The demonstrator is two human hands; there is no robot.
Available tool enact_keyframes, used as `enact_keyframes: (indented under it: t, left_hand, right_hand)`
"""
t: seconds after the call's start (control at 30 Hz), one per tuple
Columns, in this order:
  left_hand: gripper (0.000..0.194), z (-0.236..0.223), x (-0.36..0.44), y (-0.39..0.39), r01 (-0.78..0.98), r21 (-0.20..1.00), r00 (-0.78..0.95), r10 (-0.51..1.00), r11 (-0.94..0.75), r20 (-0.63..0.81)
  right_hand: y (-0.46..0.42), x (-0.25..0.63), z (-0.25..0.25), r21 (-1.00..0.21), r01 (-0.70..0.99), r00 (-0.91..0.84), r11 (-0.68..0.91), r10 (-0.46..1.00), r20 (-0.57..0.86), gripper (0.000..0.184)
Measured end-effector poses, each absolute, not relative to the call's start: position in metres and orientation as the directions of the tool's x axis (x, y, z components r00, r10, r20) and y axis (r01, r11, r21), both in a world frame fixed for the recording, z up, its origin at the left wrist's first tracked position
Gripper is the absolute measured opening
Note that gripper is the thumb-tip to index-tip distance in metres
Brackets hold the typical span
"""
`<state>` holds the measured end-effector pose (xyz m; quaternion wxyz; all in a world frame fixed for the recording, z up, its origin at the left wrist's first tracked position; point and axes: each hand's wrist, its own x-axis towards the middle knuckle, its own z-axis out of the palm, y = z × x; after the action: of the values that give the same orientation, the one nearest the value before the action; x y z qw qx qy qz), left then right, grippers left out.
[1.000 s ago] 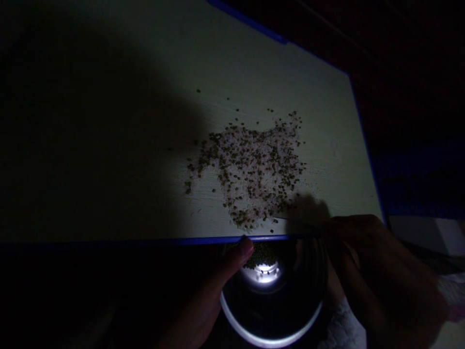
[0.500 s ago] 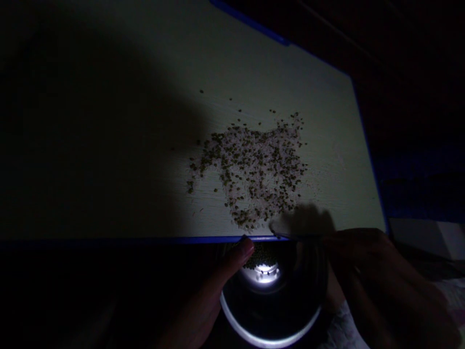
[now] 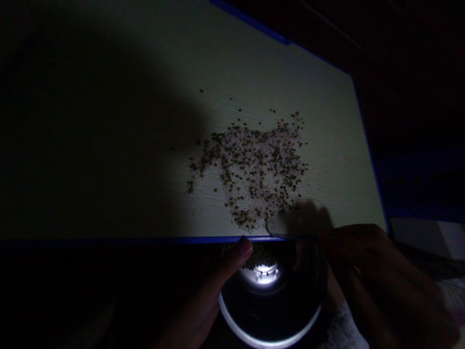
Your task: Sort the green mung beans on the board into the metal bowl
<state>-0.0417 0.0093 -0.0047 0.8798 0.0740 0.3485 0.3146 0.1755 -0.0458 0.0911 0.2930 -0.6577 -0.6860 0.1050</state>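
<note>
My left hand (image 3: 221,286) grips a round metal bowl (image 3: 271,341), its thumb over the rim close below the board's edge. Green beans like mung beans (image 3: 258,259) lie inside the bowl under a bright reflection. At the right, my right hand (image 3: 366,271) has its fingers pinched on the thin handle of a spoon-like utensil (image 3: 269,228). Its rounded tip rests at the front edge of the board, beside the grains; darkness hides most of its handle. Mixed green beans and white rice-like grains (image 3: 254,165) are spread in a loose patch on the pale board (image 3: 334,121).
Blue trim (image 3: 145,239) runs along the board's edges. A few stray beans (image 3: 201,91) lie above the patch. A broad shadow covers the board's left side. Pale patterned cloth (image 3: 343,327) shows below the right hand, and the surroundings are very dark.
The utensil's tip has shifted slightly left along the front edge, toward the grains, and my right hand has moved slightly with it. The bowl and left hand have barely moved.
</note>
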Motion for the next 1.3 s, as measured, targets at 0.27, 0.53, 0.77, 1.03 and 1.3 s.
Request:
enact_keyframes:
  t: [0.27, 0.53, 0.77, 1.03, 1.3]
  left_hand:
    - [0.058, -0.012, -0.049, 0.005, -0.558, 0.294, 0.497, 0.596, 0.776, -0.630]
    - [0.070, -0.002, -0.049, 0.016, -0.540, 0.372, 0.492, 0.642, 0.755, -0.589]
    - [0.055, -0.011, -0.057, 0.007, -0.540, 0.337, 0.483, 0.612, 0.771, -0.627]
    - [0.049, -0.017, -0.056, 0.004, -0.535, 0.338, 0.468, 0.605, 0.774, -0.645]
    - [0.069, 0.002, -0.053, 0.016, -0.518, 0.400, 0.461, 0.640, 0.757, -0.615]
  right_hand:
    - [-0.049, 0.169, 0.097, -0.525, 0.846, 0.070, 0.096, 0.955, 0.289, 0.036]
    - [-0.038, 0.155, 0.097, -0.453, 0.888, 0.024, 0.085, 0.973, 0.230, 0.026]
    - [-0.033, 0.155, 0.097, -0.470, 0.876, 0.001, 0.110, 0.973, 0.230, 0.032]
    - [-0.034, 0.152, 0.097, -0.455, 0.886, 0.037, 0.089, 0.965, 0.260, 0.032]
    - [-0.036, 0.153, 0.099, -0.423, 0.898, -0.015, 0.119, 0.970, 0.242, 0.026]
